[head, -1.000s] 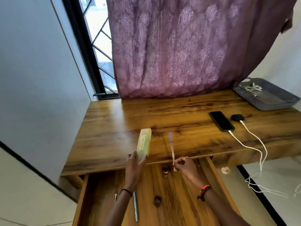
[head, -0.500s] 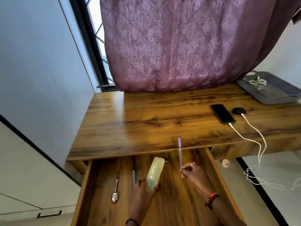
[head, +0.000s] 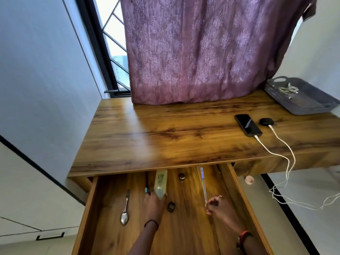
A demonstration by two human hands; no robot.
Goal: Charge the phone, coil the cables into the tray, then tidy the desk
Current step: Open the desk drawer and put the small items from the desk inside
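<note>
Your left hand [head: 154,205] is curled round the near end of a pale green case [head: 161,184]. The case lies low in the open drawer [head: 86,208], its far end reaching under the desk's front edge. Your right hand [head: 218,207] pinches the near end of a pen [head: 203,184] between thumb and fingertips. The pen points away from you over the right side of the drawer. Whether case or pen touches the drawer floor cannot be told.

Between your hands lie a small dark clip-like item [head: 171,206] and, further in, a dark cap [head: 181,177]. A spoon [head: 125,208] lies left of the left hand. A blue tip [head: 146,190] shows just beside its fingers.

On the desk [head: 165,135], the phone [head: 247,124] lies face up at the right, with a white cable [head: 265,147] plugged into its near end. A second white lead [head: 270,127] runs to a black puck [head: 266,121] just beside the phone. Both drop over the front edge towards the floor. Charging appears set up, though the screen is dark. The tray [head: 303,107] at the far right corner holds a bundle of pale cables [head: 287,88], so coiling looks done.

Finding: you are in the tidying stage. Outstanding, by my reading, are letting go of case and pen in the drawer and shutting it.
</note>
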